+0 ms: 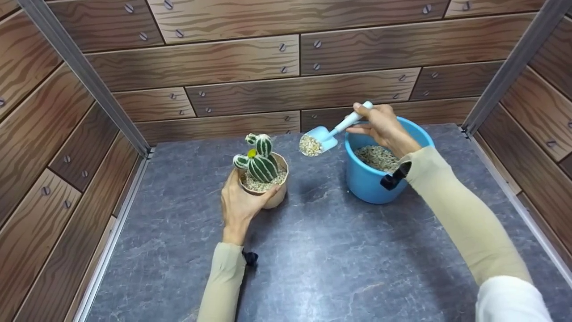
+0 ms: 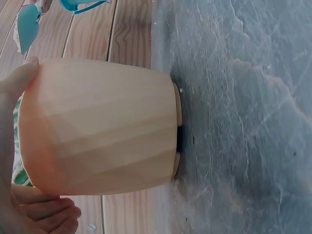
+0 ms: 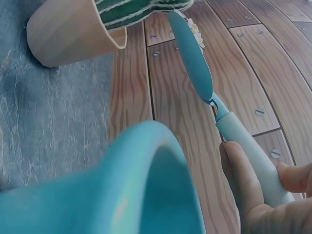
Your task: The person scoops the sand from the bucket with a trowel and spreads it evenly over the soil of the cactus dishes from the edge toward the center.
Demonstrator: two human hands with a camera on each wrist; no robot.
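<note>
A small cactus [image 1: 262, 166] with white stripes and a yellow flower stands in a beige pot [image 1: 278, 197] topped with pale gravel. My left hand [image 1: 241, 197] grips this pot, thumb and fingers spread round its upper sides; the left wrist view shows its base at the table. With my right hand [image 1: 384, 127] I hold a light blue hand trowel [image 1: 328, 137] by its pale handle. Its scoop carries a heap of gravel [image 1: 310, 146], raised between the pot and a blue bucket [image 1: 371, 183]. Behind my right wrist, more gravel [image 1: 377, 157] lies inside the bucket.
The grey marbled tabletop [image 1: 304, 250] is bounded by wood-patterned panels [image 1: 250, 85] at the back and both sides. Metal frame posts [image 1: 89, 76] rise at the back corners. In the right wrist view the bucket's rim [image 3: 146, 146] looms close to the wrist.
</note>
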